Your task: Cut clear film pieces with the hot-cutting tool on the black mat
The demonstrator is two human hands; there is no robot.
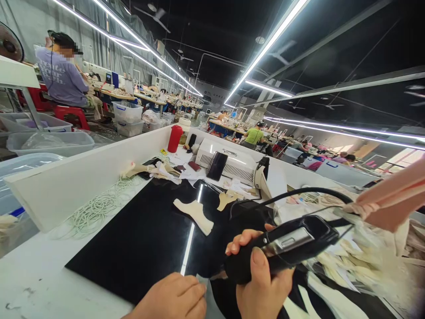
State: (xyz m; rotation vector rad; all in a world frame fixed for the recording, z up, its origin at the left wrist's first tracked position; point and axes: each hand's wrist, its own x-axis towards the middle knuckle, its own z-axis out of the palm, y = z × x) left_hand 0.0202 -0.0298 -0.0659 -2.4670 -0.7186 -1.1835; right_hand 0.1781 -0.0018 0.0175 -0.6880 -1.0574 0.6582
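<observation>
My right hand (pixel 262 283) is wrapped round the black handle of a corded iron (pixel 295 241) with a silver strip along its top. The thumb lies across the handle; the fingers show on the far side. Below it, a dark rounded part is partly hidden by my hand. My left hand (pixel 174 297) rests low at the front, just left of the iron, fingers curled together; whatever is under them is hidden. A cream fabric piece (pixel 195 215) lies on the glossy black board (pixel 133 239) beyond my hands, with a smaller cream piece (pixel 228 199) farther off.
Tangled pale green cord (pixel 99 210) lies left along the white partition (pixel 83 177). A phone (pixel 217 165) leans on a white vented box (pixel 206 153), near a red cylinder (pixel 175 138). Cream scraps (pixel 352 261) heap up at right, below hanging pink cloth (pixel 392 195). Other people sit at sewing tables.
</observation>
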